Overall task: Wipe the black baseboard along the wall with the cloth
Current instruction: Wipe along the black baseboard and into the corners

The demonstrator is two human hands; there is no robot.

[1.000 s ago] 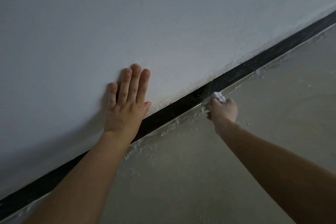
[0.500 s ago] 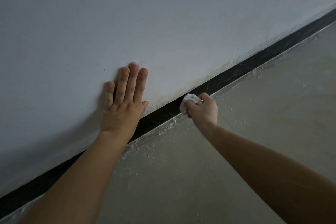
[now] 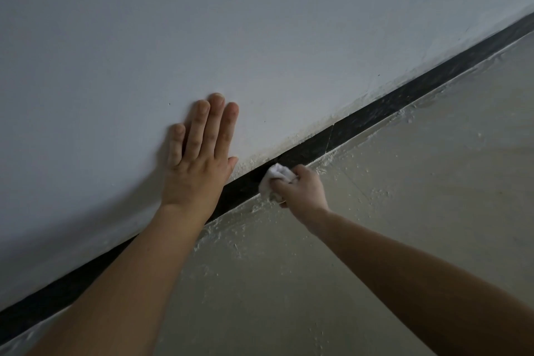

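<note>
right hand [image 3: 303, 188] presses bunched cloth [image 3: 276, 178] against black baseboard [image 3: 375, 113].

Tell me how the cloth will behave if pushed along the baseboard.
Probably soft and floppy: the cloth is crumpled into a wad in the right hand. Likely light, since one hand holds it. It may snag or bunch on the crusty residue edging the baseboard.

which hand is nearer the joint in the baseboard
Right. The right hand holds the cloth just below-left of the joint; the left hand presses the wall farther left.
</note>
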